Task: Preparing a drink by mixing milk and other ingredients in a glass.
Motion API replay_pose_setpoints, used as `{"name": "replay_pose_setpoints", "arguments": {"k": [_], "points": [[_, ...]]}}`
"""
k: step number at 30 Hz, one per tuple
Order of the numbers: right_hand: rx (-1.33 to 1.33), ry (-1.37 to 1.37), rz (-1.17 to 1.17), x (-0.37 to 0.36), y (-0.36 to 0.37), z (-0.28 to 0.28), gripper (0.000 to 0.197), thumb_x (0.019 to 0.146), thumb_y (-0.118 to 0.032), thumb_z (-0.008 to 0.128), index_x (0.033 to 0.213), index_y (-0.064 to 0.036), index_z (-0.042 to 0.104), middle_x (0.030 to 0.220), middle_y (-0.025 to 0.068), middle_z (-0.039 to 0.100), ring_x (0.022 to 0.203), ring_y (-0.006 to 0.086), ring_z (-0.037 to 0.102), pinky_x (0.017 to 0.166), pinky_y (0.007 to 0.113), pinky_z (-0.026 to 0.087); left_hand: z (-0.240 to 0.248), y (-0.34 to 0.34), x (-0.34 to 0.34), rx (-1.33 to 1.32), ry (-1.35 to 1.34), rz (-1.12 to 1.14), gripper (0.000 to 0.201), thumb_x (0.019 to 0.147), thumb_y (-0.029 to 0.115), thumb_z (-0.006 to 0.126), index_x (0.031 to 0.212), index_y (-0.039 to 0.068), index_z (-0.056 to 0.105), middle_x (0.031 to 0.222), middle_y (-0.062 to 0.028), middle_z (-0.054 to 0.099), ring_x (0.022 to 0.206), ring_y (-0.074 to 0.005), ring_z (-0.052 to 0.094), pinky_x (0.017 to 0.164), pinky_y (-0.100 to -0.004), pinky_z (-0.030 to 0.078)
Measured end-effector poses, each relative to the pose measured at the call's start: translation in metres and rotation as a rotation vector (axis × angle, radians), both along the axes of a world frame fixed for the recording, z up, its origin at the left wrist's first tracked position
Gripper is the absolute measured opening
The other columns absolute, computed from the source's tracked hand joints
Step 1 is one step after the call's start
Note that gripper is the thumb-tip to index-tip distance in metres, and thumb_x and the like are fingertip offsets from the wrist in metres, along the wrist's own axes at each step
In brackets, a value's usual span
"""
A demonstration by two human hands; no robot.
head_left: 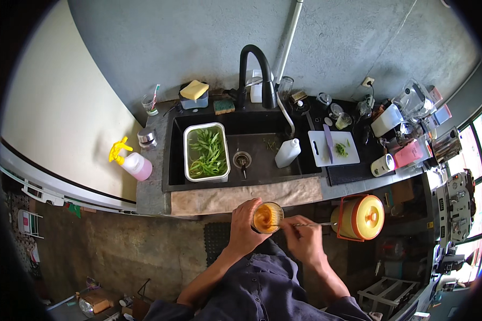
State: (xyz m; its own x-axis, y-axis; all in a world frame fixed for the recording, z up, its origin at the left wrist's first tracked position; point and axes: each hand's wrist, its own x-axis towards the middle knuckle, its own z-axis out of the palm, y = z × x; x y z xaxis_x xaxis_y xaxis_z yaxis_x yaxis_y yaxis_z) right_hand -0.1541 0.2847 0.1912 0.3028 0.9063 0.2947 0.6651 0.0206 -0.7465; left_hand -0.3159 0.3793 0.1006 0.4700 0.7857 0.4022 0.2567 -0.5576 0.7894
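Observation:
My left hand (242,229) is wrapped round a clear glass (278,212) at my chest, near the counter's front edge. Orange liquid (263,216) shows inside it, streaked with lighter swirls. With closed fingers my right hand (305,242) grips a long, thin metal stirring spoon (322,223) just right of the glass. One end of the spoon reaches toward the liquid, its tip hidden; the handle sticks out to the right. Beyond both hands, a beige cloth (246,197) lies along the sink's front edge.
The black sink (262,179) holds a white tub (227,155) of green leaves and a white bottle (288,153). A cutting board (321,152) with a purple knife (328,142) lies to its right. A yellow jug (353,214) stands near my right hand; a spray bottle (138,166) stands left.

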Motion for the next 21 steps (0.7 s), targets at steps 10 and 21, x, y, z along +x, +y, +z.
{"name": "replay_pose_setpoints", "arguments": {"k": [10, 21], "points": [[0.002, 0.072, 0.137, 0.128, 0.061, -0.004, 0.007, 0.096, 0.003, 0.077, 0.102, 0.0000, 0.078, 0.094, 0.0158, 0.079, 0.082, 0.0376, 0.078, 0.071, 0.044, 0.062, -0.003, 0.054, 0.133, -0.002, 0.017, 0.059, 0.095, 0.071, 0.019, 0.103, 0.154, 0.010, 0.057, 0.149, -0.0135, 0.066, 0.138, -0.0365, 0.063, 0.118, -0.0503, 0.048], [0.047, -0.034, -0.057, 0.217, 0.087, -0.011, 0.004, 0.098, 0.004, 0.077, 0.100, 0.0027, 0.081, 0.096, 0.0157, 0.081, 0.079, 0.0286, 0.079, 0.066, 0.035, 0.062, -0.010, 0.081, 0.218, -0.007, 0.040, 0.020, 0.100, 0.070, 0.023, 0.104, 0.156, 0.008, 0.055, 0.149, -0.0125, 0.067, 0.139, -0.0340, 0.063, 0.120, -0.0487, 0.044]]}}
